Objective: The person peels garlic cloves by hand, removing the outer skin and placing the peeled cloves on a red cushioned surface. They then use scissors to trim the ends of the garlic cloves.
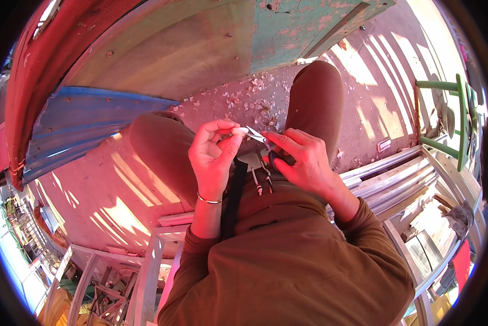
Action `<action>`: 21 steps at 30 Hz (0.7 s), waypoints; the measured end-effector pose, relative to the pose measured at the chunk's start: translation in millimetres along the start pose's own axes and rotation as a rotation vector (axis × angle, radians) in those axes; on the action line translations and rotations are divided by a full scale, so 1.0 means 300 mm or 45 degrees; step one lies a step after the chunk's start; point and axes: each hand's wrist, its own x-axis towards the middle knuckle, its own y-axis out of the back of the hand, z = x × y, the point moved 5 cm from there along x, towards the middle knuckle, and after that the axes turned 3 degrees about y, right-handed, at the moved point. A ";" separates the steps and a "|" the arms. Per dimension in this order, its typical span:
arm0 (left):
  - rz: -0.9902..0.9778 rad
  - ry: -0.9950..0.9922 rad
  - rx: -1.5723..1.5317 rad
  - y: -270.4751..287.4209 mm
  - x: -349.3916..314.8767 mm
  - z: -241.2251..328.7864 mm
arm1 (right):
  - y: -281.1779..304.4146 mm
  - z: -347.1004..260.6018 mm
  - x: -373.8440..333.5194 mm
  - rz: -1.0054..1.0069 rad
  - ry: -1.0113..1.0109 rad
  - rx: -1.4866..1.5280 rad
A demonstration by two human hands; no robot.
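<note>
Above my lap, my left hand pinches a small white piece between thumb and fingertips; it looks like a peeled clove, but its kind is not certain. My right hand grips a pair of scissors by the dark handle. Their light blades point left and reach the white piece, slightly parted at the tips. Whether the blades touch it cannot be made out. Below the hands, pale cords hang at my waist.
Thin pale flakes litter the floor beyond my knees. Ahead stand a worn green panel and a blue corrugated sheet. To the right are a green chair frame and stacked white bars. A wooden frame is at lower left.
</note>
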 end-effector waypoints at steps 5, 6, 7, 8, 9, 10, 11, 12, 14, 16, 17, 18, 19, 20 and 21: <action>0.000 -0.059 0.092 0.007 -0.001 0.002 | 0.003 -0.003 0.003 0.006 0.019 -0.024; 0.003 -0.062 0.116 0.007 -0.001 0.003 | 0.003 -0.003 0.003 0.006 0.024 -0.026; 0.006 -0.066 0.140 0.008 -0.001 0.004 | 0.003 -0.002 0.003 0.004 0.027 -0.026; 0.007 -0.060 0.145 0.009 0.000 0.005 | 0.002 -0.001 0.002 0.003 0.030 -0.026; 0.008 -0.054 0.149 0.011 0.001 0.006 | 0.002 0.001 0.001 0.001 0.034 -0.026; 0.009 -0.048 0.154 0.012 0.002 0.007 | -0.001 0.004 -0.001 -0.020 0.019 -0.012; 0.012 -0.030 0.148 0.014 0.002 0.007 | -0.003 0.005 -0.004 -0.041 0.005 0.002; 0.015 -0.011 0.141 0.016 0.003 0.008 | -0.006 0.007 -0.007 -0.062 -0.009 0.015; 0.005 0.021 0.133 0.017 0.003 0.009 | -0.014 0.014 -0.016 -0.030 -0.025 0.102; -0.020 0.050 0.129 0.014 0.003 0.010 | -0.014 0.023 -0.020 0.014 -0.033 0.132; -0.020 0.057 0.121 0.013 0.002 0.009 | -0.011 0.029 -0.016 0.040 -0.030 0.123; -0.021 0.064 0.114 0.011 0.001 0.007 | -0.008 0.033 -0.014 0.066 -0.027 0.113; -0.022 0.071 0.106 0.009 -0.001 0.005 | -0.010 0.032 -0.013 0.049 -0.048 0.122; -0.017 0.079 0.106 0.009 0.000 0.006 | -0.007 0.029 -0.014 0.033 -0.070 0.129; -0.012 0.087 0.106 0.007 0.000 0.010 | -0.005 0.026 -0.014 0.017 -0.093 0.136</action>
